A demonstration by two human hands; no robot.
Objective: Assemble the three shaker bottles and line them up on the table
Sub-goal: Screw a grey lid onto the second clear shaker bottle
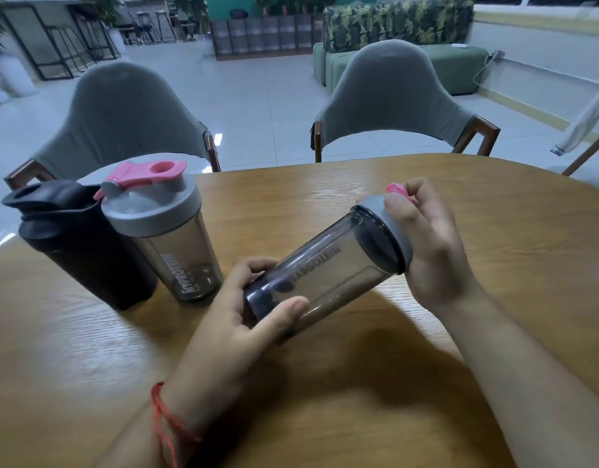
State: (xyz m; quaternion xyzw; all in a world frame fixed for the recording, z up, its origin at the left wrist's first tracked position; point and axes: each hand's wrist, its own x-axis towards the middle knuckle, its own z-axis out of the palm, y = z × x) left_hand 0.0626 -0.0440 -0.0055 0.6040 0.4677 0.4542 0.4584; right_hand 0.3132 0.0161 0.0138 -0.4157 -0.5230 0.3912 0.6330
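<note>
A smoky clear shaker bottle [328, 271] is held tilted above the wooden table [494, 211], its grey lid [391, 231] pointing up and to the right. My left hand [244, 319] grips the bottle's base. My right hand [426, 244] wraps around the grey lid, fingers curled over its pink cap [397, 190]. At the left, two bottles stand upright side by side: a black shaker [78, 244] with a black lid, and a smoky clear shaker [170, 231] with a grey lid and a pink flip cap [146, 175].
Two grey upholstered chairs [122, 119] [396, 96] stand at the table's far edge. Beyond them lie a tiled floor, a green sofa [453, 62] and bar stools. A red string bracelet [166, 423] circles my left wrist.
</note>
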